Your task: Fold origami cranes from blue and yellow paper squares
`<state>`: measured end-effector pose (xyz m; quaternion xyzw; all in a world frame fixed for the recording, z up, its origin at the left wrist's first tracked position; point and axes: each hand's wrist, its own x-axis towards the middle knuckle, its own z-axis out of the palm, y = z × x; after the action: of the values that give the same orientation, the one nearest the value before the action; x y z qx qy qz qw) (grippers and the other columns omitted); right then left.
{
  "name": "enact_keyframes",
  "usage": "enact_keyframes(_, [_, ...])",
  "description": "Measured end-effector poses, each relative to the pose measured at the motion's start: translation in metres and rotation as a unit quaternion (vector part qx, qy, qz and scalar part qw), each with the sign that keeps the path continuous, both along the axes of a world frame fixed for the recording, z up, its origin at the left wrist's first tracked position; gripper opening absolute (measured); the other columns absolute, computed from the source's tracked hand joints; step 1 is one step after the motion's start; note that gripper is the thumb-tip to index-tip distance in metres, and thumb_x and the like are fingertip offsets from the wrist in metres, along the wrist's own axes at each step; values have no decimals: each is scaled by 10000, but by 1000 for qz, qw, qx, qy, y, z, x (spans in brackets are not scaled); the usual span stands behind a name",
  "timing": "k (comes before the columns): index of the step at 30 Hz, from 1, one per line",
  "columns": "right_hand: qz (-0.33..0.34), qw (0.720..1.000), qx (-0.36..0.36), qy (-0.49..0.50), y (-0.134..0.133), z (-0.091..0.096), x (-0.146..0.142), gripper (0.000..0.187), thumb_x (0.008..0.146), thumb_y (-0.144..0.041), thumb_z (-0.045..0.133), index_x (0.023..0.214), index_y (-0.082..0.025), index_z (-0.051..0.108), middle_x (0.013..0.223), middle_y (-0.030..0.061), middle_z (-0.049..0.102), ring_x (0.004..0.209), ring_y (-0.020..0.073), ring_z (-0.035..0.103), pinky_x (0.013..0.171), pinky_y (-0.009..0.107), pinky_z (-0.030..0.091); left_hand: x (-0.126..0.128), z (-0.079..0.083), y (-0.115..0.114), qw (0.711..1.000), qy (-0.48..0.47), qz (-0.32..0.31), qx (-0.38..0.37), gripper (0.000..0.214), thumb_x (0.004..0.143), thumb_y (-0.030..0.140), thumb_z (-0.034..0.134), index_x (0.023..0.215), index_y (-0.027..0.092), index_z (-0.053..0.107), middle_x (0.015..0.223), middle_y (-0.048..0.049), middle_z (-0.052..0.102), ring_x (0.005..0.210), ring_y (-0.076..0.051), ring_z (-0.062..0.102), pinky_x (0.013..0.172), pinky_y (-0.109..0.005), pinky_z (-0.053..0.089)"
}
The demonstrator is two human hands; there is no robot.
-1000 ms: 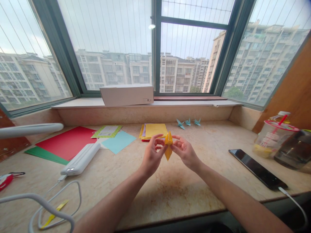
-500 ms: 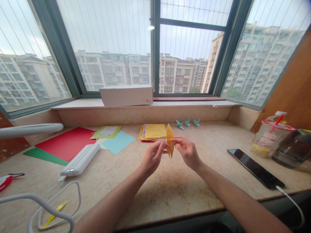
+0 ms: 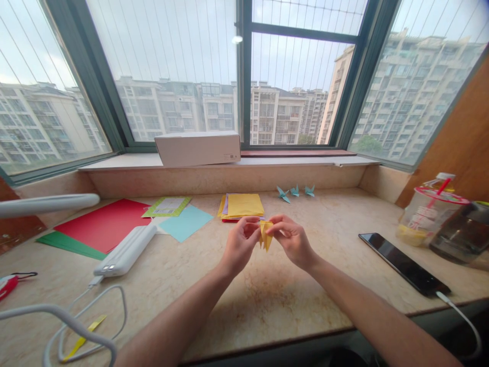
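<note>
A folded piece of yellow origami paper (image 3: 266, 236) is held up above the counter, its narrow points hanging downward and its top edge folded flat. My left hand (image 3: 241, 243) pinches it from the left, fingers curled behind it. From the right, my right hand (image 3: 293, 241) grips its upper edge between thumb and fingertips. Just behind my hands lies a stack of yellow paper (image 3: 244, 205), with purple and red sheets showing at its edges. Three light blue paper cranes (image 3: 294, 190) stand farther back to the right.
Left lie red paper (image 3: 110, 224), green paper (image 3: 72, 245), a light blue sheet (image 3: 186, 223) and a white power bank (image 3: 126, 251) with a looping cable. A phone (image 3: 404, 263) and a lidded plastic cup (image 3: 428, 216) occupy the right. A white box (image 3: 197, 149) rests on the sill.
The tall upper point of the yellow paper has been folded down, so the piece is now shorter. Both hands stay close together around it, the left fingers now higher.
</note>
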<state>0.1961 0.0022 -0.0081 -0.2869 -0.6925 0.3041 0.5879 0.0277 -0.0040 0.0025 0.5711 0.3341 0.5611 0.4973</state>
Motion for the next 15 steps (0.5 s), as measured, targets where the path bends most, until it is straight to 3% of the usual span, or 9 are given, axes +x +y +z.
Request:
enact_keyframes(3, [-23,997,45,-65,-5,6,4,157,888,-241,600,904,-250,756,1040,71,630,1023,218,612,946,404,494,1,4,-4,999,-7,-41,-27,386,839,489,647,953,121,674,934,-95,721,857,-207,679,760,-329,555])
enact_keyframes(6, [-19,994,53,-92,-8,10,6,202,900,-207,546,949,-230,741,1093,87,629,1070,231,603,975,415,480,3,6,-6,998,1,-59,-24,374,812,465,695,950,118,680,919,-91,727,850,-204,678,754,-320,552])
enact_keyframes(9, [4,999,21,-47,-7,9,4,177,899,-228,565,1030,-227,683,1090,84,640,1059,222,615,958,400,498,3,5,-5,997,-25,-63,-33,367,757,409,766,962,131,645,848,-73,731,786,-192,682,706,-309,548])
enact_keyframes(12, [14,999,-30,15,-3,5,1,320,883,-274,620,1199,-233,587,1057,71,659,1002,201,633,905,367,525,3,4,-2,996,-58,-54,-45,370,754,396,774,965,150,594,802,-57,731,726,-182,682,688,-324,551])
enact_keyframes(15, [-3,998,-56,18,-1,3,0,317,861,-315,664,1161,-218,629,1022,67,667,905,185,637,836,339,539,1,2,2,997,-65,-41,-23,328,759,384,771,910,165,580,833,-51,731,761,-186,681,718,-332,547])
